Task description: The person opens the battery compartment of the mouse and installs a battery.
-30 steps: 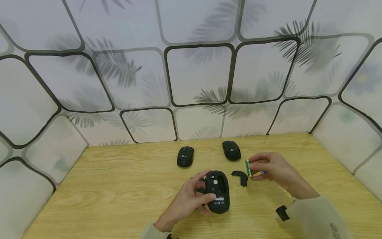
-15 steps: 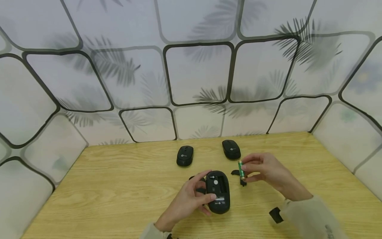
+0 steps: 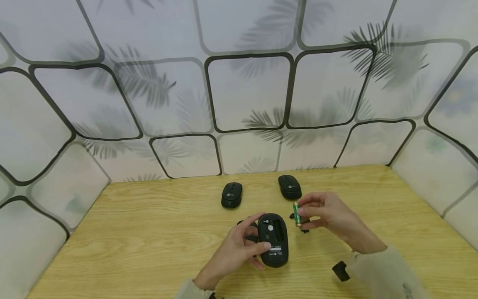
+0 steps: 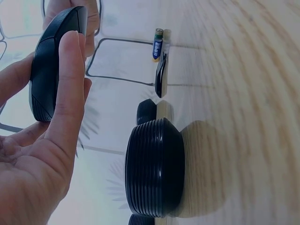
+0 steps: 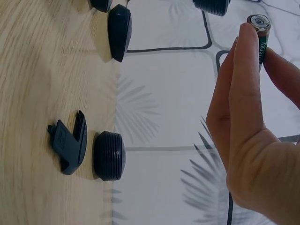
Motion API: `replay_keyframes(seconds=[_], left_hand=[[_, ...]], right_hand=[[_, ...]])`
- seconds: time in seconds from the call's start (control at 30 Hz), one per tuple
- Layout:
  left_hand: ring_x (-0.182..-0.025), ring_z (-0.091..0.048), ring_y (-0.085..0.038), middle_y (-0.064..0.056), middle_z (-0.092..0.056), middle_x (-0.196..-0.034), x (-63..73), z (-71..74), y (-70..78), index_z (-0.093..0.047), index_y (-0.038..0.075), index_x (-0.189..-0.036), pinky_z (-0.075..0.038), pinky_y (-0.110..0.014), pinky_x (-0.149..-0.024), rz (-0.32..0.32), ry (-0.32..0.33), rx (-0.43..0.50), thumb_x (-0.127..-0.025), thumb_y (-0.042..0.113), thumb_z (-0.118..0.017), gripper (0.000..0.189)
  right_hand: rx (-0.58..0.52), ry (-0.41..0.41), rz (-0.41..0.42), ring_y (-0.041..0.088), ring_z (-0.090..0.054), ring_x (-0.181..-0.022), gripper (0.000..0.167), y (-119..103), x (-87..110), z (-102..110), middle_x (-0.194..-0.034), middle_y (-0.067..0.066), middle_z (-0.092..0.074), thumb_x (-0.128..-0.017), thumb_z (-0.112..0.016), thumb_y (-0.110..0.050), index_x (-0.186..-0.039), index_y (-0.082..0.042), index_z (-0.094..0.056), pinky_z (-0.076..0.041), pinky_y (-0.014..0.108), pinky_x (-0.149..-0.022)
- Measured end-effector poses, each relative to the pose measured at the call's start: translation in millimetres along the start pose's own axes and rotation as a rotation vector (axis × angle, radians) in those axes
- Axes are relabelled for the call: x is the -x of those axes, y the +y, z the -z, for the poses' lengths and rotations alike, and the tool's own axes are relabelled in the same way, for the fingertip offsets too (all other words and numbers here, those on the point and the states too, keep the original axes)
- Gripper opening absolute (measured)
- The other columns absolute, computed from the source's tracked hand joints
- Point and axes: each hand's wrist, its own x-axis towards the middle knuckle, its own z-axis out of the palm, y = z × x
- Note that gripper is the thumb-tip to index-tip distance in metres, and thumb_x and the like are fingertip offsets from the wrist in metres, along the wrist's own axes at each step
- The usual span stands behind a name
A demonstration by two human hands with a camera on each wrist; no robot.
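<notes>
My left hand (image 3: 239,254) holds a black computer mouse (image 3: 275,241) with its underside turned up, thumb across the label. Its battery slot (image 3: 278,229) is uncovered. To the right, my right hand (image 3: 326,214) pinches a green battery (image 3: 297,214) upright between thumb and fingers, just beside the mouse. A black battery cover (image 5: 64,143) lies on the table, mostly hidden behind the right hand in the head view. A blue and yellow battery (image 4: 157,47) rests beyond it in the left wrist view, hidden by the right hand in the head view.
Two black mice, one at the left (image 3: 232,195) and one at the right (image 3: 289,187), stand near the back of the wooden table (image 3: 149,236). Another mouse (image 4: 152,168) sits on the table behind the left hand. A patterned cloth wall (image 3: 250,95) encloses the back and sides.
My right hand has moved left with the green battery, toward the held mouse, and now covers most of the battery cover. My left hand and its mouse have stayed nearly still.
</notes>
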Motion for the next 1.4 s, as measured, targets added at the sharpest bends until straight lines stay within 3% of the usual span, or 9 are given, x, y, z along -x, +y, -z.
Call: replay_keyframes(seconds=[0.5,0.87,1.07,1.4], left_hand=[[-0.074,-0.072,-0.019,-0.013,-0.063,-0.105,0.3,-1.3,-1.2,-0.035,0.003,-0.156,-0.063,-0.034,-0.057,-0.018,-0.018,0.01,-0.094,-0.001,-0.069,0.071],[-0.074,-0.072,-0.02,-0.014,-0.063,-0.106,0.5,-2.0,-2.0,-0.036,0.003,-0.156,-0.063,-0.035,-0.057,-0.02,-0.017,-0.01,-0.094,-0.001,-0.069,0.07],[-0.075,-0.072,-0.021,-0.014,-0.064,-0.107,1.1,-0.8,-2.5,-0.033,0.001,-0.157,-0.063,-0.034,-0.056,-0.023,-0.03,0.01,-0.095,-0.001,-0.068,0.071],[-0.075,-0.073,-0.023,-0.014,-0.063,-0.109,-0.1,-1.9,-2.1,-0.033,0.003,-0.157,-0.063,-0.034,-0.057,0.008,-0.028,0.01,-0.095,0.0,-0.068,0.071]], right_hand=[[-0.005,0.014,0.023,0.016,-0.069,-0.081,0.018,-3,0.1,-15,-0.093,0.005,-0.069,-0.095,-0.066,0.001,-0.111,0.007,-0.06,-0.064,0.037,-0.074],[0.008,0.018,0.036,0.016,-0.069,-0.083,0.033,-2,2.0,-19,-0.098,0.006,-0.067,-0.095,-0.068,0.0,-0.123,0.014,-0.057,-0.064,0.038,-0.075],[0.054,-0.004,0.071,0.015,-0.069,-0.083,0.033,1,1.7,-24,-0.099,0.005,-0.068,-0.096,-0.066,0.001,-0.124,0.017,-0.057,-0.064,0.04,-0.076],[0.15,0.0,0.118,0.02,-0.069,-0.083,0.03,2,1.7,-31,-0.099,0.008,-0.066,-0.096,-0.069,-0.006,-0.12,0.009,-0.06,-0.063,0.041,-0.077]])
